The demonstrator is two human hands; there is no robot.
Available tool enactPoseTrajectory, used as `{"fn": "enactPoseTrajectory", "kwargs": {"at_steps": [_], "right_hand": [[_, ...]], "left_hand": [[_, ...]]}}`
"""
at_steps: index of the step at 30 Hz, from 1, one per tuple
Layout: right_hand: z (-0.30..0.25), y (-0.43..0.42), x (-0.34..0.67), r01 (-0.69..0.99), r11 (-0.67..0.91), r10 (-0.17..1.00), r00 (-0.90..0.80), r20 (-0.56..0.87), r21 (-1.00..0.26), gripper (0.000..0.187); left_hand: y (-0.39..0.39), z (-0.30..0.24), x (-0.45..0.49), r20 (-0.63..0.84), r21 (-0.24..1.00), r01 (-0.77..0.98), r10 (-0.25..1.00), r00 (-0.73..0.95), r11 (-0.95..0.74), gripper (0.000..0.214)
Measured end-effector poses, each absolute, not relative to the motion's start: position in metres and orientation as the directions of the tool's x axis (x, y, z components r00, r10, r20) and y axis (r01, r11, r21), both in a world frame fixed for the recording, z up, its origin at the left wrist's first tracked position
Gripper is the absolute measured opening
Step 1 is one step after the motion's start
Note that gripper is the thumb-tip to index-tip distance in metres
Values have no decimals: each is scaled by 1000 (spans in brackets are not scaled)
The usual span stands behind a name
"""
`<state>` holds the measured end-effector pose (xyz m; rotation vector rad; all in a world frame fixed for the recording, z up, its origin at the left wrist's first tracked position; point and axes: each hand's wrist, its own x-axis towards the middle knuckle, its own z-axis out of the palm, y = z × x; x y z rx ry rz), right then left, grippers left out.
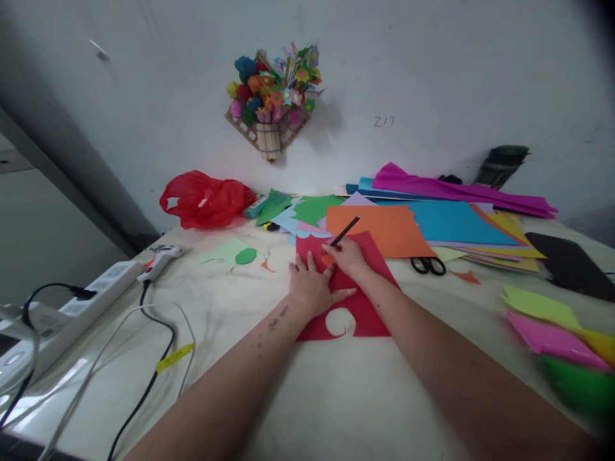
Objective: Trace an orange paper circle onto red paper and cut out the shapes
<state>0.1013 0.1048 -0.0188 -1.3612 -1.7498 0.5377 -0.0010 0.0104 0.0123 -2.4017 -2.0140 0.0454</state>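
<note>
My right hand point(348, 257) grips a dark pencil point(346, 229), its upper end tilted to the right. Under both hands lies a sheet of red paper point(372, 314) with a round cut-out near its front edge. My left hand point(311, 288) rests flat on the sheet with its fingers spread. A small orange paper piece point(327, 260) shows on the red sheet between the two hands, partly covered by fingers. The pencil's lower tip is hidden by my right hand.
Black-handled scissors point(428, 265) lie right of the red sheet, partly under orange paper point(379, 227). A green paper oval point(246, 256) is to the left. Behind are a red plastic bag point(204, 200) and blue paper point(456, 221). A power strip point(103, 282) with cables lines the left side.
</note>
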Motion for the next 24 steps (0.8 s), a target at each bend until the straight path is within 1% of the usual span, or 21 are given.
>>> {"fn": "enactPoseTrajectory", "kwargs": {"at_steps": [12,24], "right_hand": [[-22,107,102,547,312,943,-79,323,-777,22],[-22,107,103,553,312,943,-83,321,-773,21]], "left_hand": [[11,12,-1,-42,-26,985,985,169,-171,89],[9,14,-1,-47,-35,984,984,170,-172,87]]}}
